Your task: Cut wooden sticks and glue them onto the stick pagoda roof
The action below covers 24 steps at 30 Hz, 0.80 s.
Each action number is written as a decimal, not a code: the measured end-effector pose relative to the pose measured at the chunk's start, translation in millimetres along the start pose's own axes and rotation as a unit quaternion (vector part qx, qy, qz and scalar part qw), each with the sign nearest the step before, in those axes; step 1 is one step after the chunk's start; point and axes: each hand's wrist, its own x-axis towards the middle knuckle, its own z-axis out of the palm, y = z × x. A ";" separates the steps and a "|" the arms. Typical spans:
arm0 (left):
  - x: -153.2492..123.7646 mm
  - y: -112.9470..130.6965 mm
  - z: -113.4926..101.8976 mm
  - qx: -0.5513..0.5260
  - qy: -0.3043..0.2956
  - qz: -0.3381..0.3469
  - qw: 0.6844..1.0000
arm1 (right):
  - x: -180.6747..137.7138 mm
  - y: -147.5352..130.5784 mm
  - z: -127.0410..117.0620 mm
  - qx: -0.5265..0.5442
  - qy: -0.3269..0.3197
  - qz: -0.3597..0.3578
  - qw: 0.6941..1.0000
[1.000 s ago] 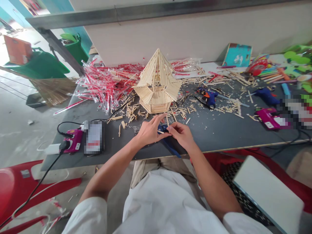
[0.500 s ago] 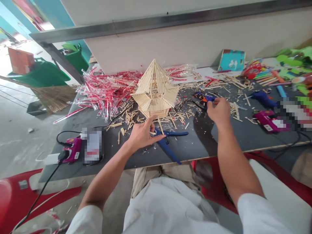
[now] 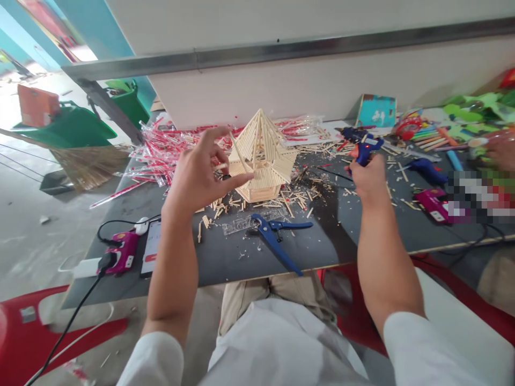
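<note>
My left hand [image 3: 199, 174] is raised above the table and pinches a thin wooden stick [image 3: 240, 153] between thumb and fingers, just left of the stick-built pavilion model [image 3: 262, 158]. My right hand [image 3: 367, 179] is closed around a blue glue gun [image 3: 367, 150] with an orange tip, lifted off the table to the right of the model. Blue cutting pliers [image 3: 276, 238] lie on the dark tabletop [image 3: 225, 257] in front of the model, with nothing touching them.
Cut stick pieces litter the table around the model. A heap of red-and-clear wrappers [image 3: 173, 147] lies at the back left. A phone [image 3: 151, 248] and a magenta device [image 3: 123, 252] sit at the left edge. More glue guns [image 3: 424, 171] and colourful craft items lie right.
My left hand rose from the pliers with a stick to the model's left side. My right hand left the pliers, reached right, took up the glue gun and lifted it.
</note>
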 end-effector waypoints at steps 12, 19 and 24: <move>24.0 -24.7 8.6 -0.015 0.025 -0.112 0.993 | 37.6 -142.7 -28.1 0.271 0.172 -0.237 0.917; 21.3 -31.8 1.4 -0.012 0.025 -0.154 0.988 | 7.0 -165.6 -40.2 0.122 0.095 -0.249 0.956; 19.8 -19.2 1.4 -0.021 0.017 -0.137 0.990 | -2.9 -170.0 -59.9 0.007 0.067 -0.312 0.948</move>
